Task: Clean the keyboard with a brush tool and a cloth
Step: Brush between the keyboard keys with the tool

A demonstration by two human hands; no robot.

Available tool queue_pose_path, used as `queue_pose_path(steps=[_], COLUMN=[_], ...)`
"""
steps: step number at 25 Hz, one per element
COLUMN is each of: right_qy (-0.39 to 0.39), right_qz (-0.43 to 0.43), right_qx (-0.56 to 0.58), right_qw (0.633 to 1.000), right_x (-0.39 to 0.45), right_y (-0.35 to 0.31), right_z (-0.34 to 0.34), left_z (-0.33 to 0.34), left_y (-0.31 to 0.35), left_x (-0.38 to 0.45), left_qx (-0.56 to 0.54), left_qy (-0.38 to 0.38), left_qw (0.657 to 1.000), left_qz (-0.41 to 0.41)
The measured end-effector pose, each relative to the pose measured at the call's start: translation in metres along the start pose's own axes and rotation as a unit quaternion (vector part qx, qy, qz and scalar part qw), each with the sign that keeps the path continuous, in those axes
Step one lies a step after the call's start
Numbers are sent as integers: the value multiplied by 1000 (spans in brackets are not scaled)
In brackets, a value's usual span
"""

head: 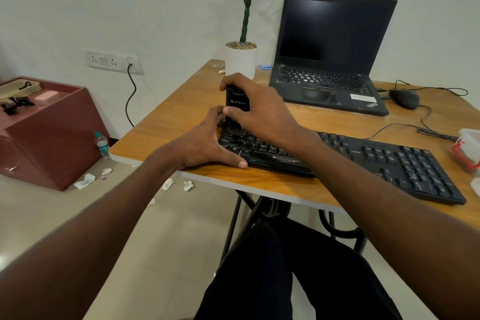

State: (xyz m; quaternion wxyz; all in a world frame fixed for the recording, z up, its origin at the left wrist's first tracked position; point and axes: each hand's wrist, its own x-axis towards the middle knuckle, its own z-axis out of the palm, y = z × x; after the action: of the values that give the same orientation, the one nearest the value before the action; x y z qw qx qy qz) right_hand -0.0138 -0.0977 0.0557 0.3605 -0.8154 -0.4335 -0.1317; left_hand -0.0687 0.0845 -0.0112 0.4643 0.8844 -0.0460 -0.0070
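Right hand (255,109) grips upright brush tool (235,106) on keyboard (389,161); left hand (207,143), fingers spread, steadies keyboard's corner. Laptop (332,60) behind.

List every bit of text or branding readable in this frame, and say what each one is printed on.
"ZEBRONICS": front edge of the black keyboard.
"Alt": a key on its bottom row.
"ThinkPad": the laptop palm rest corner, tilted and barely legible.
White logo and word on the black brush tool: too blurred to read.
Water bottle label and remaining key legends: too small.
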Motion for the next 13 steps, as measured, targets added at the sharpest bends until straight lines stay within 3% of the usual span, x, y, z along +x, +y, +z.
queue_pose_path(steps=[5,10,13], right_qy=[-40,-32,-24], right_qz=[40,-25,39], right_qx=[-73,-32,-68], right_qw=[996,999,997], right_x=[12,1,8], right_y=[-4,-4,6], right_z=[-13,-2,-11], left_z=[1,1,1], left_y=[6,7,7], left_x=[-1,-3,-3], left_qx=[-9,-3,5], left_qy=[2,4,4], left_qw=[1000,1000,1000], left_qz=[-23,-16,-16])
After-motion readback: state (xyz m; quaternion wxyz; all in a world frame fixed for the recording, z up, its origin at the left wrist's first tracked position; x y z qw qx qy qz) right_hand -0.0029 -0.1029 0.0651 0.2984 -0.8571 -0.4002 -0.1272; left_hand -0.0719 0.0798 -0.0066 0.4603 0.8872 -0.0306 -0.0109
